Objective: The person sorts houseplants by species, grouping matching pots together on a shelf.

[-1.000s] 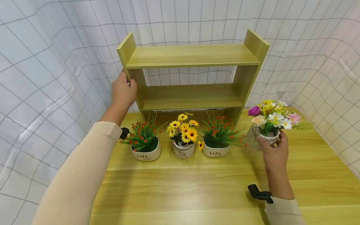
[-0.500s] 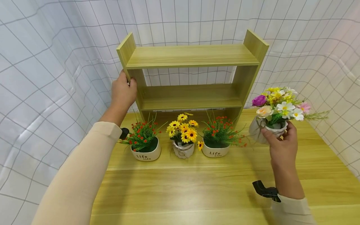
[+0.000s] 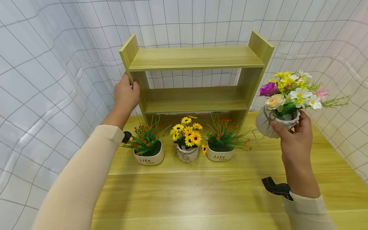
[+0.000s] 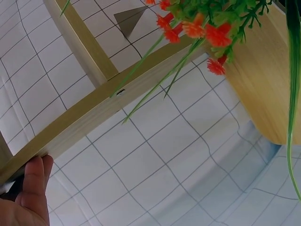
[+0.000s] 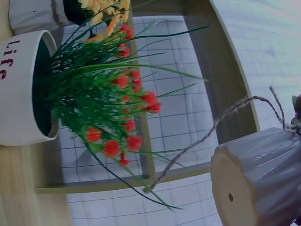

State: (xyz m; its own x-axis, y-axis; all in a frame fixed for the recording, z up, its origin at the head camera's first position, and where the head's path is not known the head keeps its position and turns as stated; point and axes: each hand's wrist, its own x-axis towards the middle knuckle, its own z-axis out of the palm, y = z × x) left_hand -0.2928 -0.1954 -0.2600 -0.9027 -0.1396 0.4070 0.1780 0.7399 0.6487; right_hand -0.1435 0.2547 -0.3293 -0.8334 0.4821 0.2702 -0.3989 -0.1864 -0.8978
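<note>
My left hand (image 3: 126,94) grips the left side panel of a light wooden shelf (image 3: 195,57), thumb at its front edge. In the left wrist view, the fingers (image 4: 34,179) press against the panel's outer face. On the right, my right hand (image 3: 297,140) holds a whitish flowerpot (image 3: 265,124) by its rim, tilted and raised off the table. Purple, peach, yellow, white and pink artificial flowers (image 3: 299,92) fill it. The right wrist view shows the pot's underside (image 5: 231,195) with a small hole, and a loose twine end (image 5: 211,129) trailing from it.
Before the shelf stand two white "Life" planters with red flowers, one left (image 3: 149,157) and one right (image 3: 220,155). Between them is a sunflower pot (image 3: 187,154). All rest on a wooden table (image 3: 184,195). A white grid-patterned curtain (image 3: 195,19) surrounds the table.
My right hand has lifted the flowerpot up and to the right, away from the table. The left hand stays on the shelf's side panel; the other pots have not moved.
</note>
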